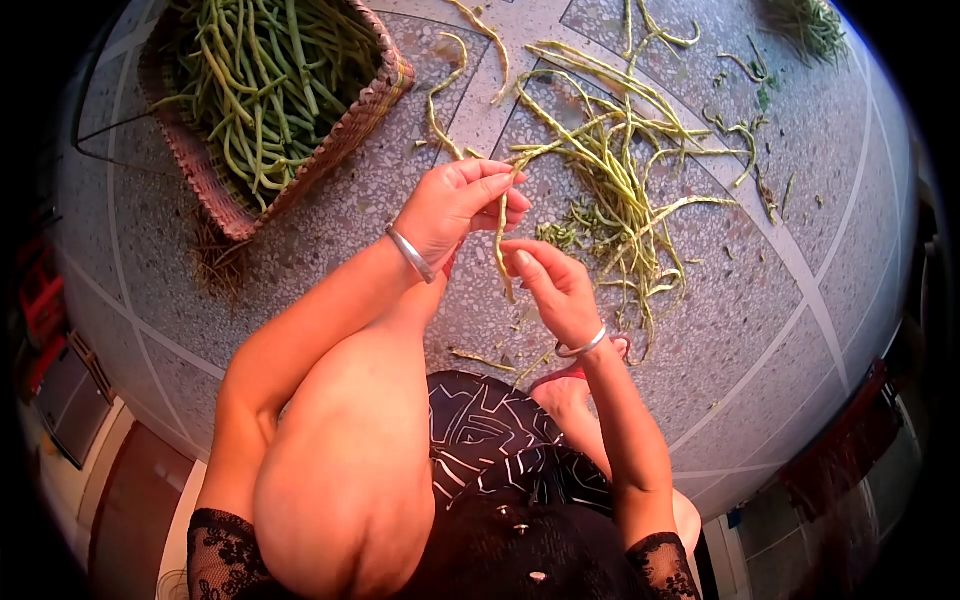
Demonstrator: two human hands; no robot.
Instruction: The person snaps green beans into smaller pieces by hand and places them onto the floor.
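My left hand [455,205] pinches a long green bean [501,232] between thumb and fingers, and the bean hangs down from the grip. My right hand [556,292] is closed at the bean's lower part, with its thumb and index fingertips against it. The lower tip sticks out below the right fingers. Just beyond my hands lies a loose pile of pale long beans [628,165] on the floor. Short broken bean pieces [560,235] are heaped at the pile's left side. Silver bracelets circle both wrists.
A woven basket [345,140] full of long beans [262,85] stands at the upper left. Single beans [445,100] lie between it and the pile. Green scraps [765,85] are scattered on the speckled floor [760,330] to the right. A green bunch [808,28] sits at the top right.
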